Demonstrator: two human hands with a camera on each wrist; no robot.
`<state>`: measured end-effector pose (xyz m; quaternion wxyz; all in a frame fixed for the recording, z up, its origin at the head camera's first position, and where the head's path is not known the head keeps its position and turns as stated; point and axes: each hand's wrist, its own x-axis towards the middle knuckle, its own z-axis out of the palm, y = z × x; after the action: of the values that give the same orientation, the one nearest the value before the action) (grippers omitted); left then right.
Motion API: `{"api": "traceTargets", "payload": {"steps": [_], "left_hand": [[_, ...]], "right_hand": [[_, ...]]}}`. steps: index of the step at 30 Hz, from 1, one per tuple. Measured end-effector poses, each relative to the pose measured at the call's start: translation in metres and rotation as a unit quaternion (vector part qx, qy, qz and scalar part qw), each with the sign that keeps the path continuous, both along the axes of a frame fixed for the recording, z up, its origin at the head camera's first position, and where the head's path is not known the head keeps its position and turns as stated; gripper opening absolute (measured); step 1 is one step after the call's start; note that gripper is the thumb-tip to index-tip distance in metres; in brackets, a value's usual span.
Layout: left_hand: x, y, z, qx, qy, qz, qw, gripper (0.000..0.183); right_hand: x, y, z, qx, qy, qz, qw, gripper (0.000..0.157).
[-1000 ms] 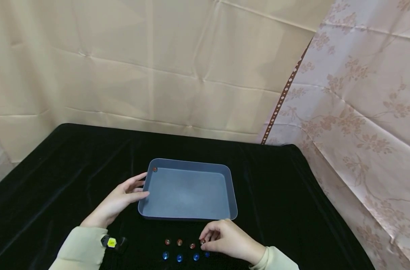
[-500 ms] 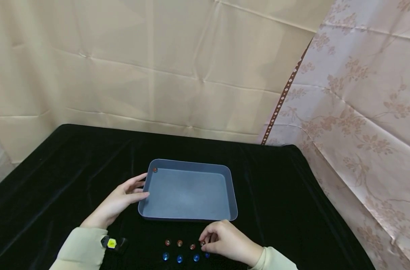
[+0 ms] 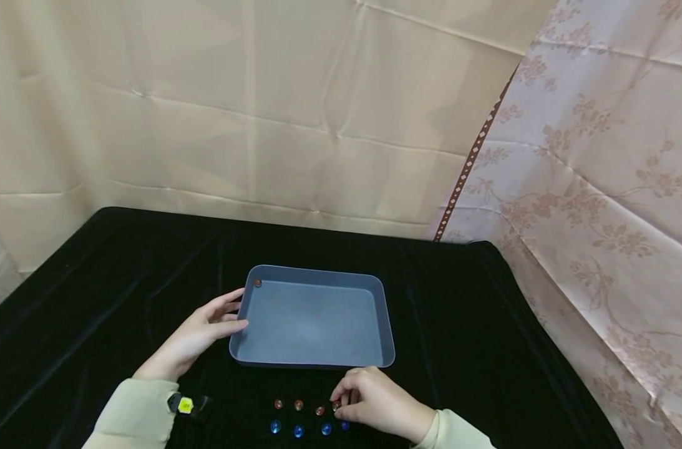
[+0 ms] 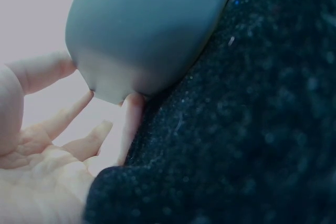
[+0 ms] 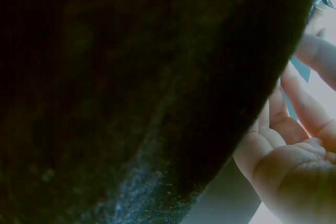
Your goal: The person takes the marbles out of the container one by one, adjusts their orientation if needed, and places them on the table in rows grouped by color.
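Note:
My left hand [image 3: 197,337] holds the left side of a shallow blue-grey tray [image 3: 318,324]; the thumb lies over the rim and the fingers touch the outer wall. In the left wrist view, fingertips [image 4: 135,99] meet the tray's end [image 4: 142,30]. One reddish marble [image 3: 257,283] sits in the tray's far left corner. Just in front of the tray, my right hand [image 3: 382,402] pinches a reddish marble [image 3: 336,405] between thumb and fingers, at the right end of a row of reddish marbles [image 3: 299,405]. The right wrist view shows the palm [image 5: 294,166], but no marble.
A row of several blue marbles [image 3: 299,431] lies nearer to me than the reddish ones; the rightmost blue marble [image 3: 345,426] is partly under my right hand. Black cloth [image 3: 447,349] covers the table. Behind it hangs a beige curtain [image 3: 284,125], with a floral curtain [image 3: 599,187] on the right.
Almost nothing differs. The view shifts by a few pixels; both hands, the tray and the marbles keep their places.

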<state>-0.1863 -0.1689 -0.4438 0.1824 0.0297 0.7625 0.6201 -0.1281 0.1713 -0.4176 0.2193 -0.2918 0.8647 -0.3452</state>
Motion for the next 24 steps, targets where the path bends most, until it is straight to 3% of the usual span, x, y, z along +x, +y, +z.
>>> {"api": "traceTargets", "payload": {"steps": [18, 24], "left_hand": [[0.001, 0.000, 0.001, 0.001, -0.003, -0.001, 1.0000, 0.075], [0.001, 0.000, 0.001, 0.003, 0.000, -0.006, 1.0000, 0.076]], "right_hand": [[-0.002, 0.002, 0.005, 0.015, -0.014, -0.001, 1.000, 0.010], [-0.001, 0.002, 0.010, -0.006, -0.025, -0.002, 1.000, 0.011]]}}
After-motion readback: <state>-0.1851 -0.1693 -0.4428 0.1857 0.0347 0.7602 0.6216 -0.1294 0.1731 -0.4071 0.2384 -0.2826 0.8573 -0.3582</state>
